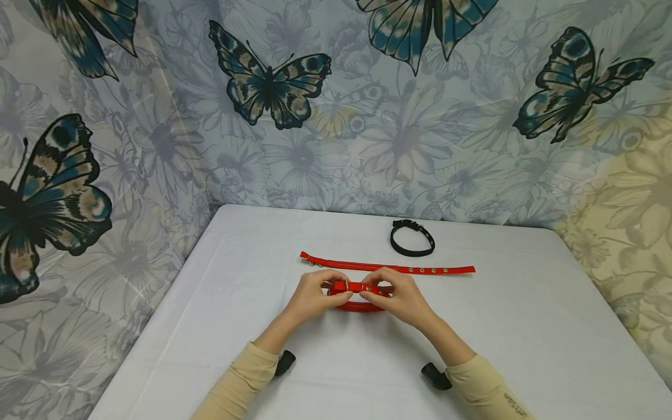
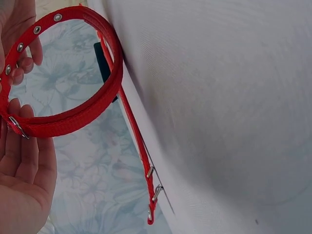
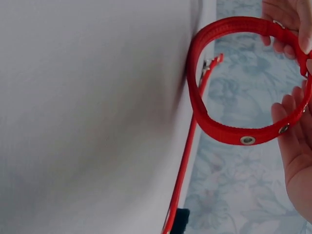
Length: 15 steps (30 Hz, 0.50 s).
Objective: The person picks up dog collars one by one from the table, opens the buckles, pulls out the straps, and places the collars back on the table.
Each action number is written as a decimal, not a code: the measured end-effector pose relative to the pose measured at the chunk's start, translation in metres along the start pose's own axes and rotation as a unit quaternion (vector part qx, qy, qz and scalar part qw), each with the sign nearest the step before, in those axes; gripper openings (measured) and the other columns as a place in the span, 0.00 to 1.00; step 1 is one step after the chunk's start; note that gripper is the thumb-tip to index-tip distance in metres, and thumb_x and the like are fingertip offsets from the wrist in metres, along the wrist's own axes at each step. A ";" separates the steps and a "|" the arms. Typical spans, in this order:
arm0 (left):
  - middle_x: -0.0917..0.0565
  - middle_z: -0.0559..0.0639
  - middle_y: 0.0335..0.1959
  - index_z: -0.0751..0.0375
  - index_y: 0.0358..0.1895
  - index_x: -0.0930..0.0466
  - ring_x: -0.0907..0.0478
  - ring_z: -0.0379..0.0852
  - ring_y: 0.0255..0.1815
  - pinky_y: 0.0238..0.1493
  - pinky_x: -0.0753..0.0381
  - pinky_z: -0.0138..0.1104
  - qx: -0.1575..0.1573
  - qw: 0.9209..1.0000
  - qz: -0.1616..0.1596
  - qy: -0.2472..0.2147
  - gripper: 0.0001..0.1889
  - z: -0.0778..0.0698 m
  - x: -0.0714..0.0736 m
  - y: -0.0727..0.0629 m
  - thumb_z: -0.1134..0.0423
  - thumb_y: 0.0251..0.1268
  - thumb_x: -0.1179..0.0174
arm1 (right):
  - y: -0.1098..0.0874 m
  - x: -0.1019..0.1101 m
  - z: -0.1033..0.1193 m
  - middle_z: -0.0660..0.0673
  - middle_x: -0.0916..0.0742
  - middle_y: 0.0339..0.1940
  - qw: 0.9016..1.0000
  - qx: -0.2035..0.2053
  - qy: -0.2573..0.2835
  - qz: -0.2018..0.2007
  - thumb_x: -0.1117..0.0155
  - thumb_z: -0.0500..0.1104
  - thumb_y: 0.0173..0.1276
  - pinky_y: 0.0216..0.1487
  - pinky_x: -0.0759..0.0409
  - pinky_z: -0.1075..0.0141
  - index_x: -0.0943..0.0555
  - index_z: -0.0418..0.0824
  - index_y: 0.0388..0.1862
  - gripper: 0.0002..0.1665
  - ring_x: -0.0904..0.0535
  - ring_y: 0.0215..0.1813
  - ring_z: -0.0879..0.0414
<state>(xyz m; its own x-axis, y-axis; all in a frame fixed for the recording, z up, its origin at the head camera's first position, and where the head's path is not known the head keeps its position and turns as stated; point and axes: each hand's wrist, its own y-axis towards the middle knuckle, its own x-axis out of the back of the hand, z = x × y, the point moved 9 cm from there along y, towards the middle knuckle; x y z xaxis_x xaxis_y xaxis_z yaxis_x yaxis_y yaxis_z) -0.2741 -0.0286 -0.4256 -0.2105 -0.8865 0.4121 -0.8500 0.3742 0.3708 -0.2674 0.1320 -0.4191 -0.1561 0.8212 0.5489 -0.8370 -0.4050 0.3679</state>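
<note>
A red collar with metal eyelets is bent into a loop between both hands, over the middle of the table. The left hand pinches it by the buckle end, thumb in front and fingers behind. On the other side, the right hand pinches the eyelet end of the strap close to the buckle. In the left wrist view the loop shows a metal ring near the left fingers, with several eyelets along the opposite side. The right wrist view shows the same loop, its lower edge near the tabletop.
Just beyond the hands, a second red collar lies stretched out flat across the table. Farther back lies a black collar, closed into a ring. The white table meets a butterfly-patterned cloth at its back edge.
</note>
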 end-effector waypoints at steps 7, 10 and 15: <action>0.14 0.43 0.36 0.57 0.39 0.15 0.20 0.40 0.37 0.44 0.17 0.35 0.000 1.000 0.002 0.008 0.09 -0.001 -0.002 0.000 0.66 0.55 0.29 | 0.001 -0.003 0.004 0.46 0.14 0.36 1.000 0.008 0.000 0.001 0.26 0.33 0.57 0.38 0.14 0.59 0.18 0.39 0.40 0.12 0.18 0.40 0.48; 0.14 0.43 0.36 0.57 0.40 0.15 0.20 0.40 0.37 0.44 0.18 0.35 -0.001 1.000 0.004 0.008 0.09 -0.001 -0.002 -0.001 0.66 0.55 0.29 | 0.001 -0.003 0.007 0.49 0.14 0.36 1.000 0.027 -0.005 0.000 0.26 0.35 0.58 0.38 0.15 0.64 0.17 0.42 0.40 0.12 0.18 0.40 0.53; 0.14 0.43 0.35 0.57 0.39 0.15 0.20 0.39 0.37 0.44 0.17 0.35 -0.001 1.000 0.006 0.013 0.08 -0.001 -0.001 -0.001 0.66 0.55 0.29 | -0.001 -0.001 0.010 0.54 0.15 0.38 0.998 0.067 0.000 0.002 0.27 0.39 0.61 0.38 0.15 0.65 0.17 0.48 0.43 0.11 0.19 0.41 0.59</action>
<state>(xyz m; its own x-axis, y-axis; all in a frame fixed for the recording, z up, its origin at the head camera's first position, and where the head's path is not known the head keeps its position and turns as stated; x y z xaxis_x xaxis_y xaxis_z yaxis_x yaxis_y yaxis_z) -0.2721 -0.0274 -0.4254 -0.2075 -0.8748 0.4377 -0.8462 0.3850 0.3683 -0.2614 0.1270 -0.4127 -0.1587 0.8191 0.5512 -0.7591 -0.4583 0.4624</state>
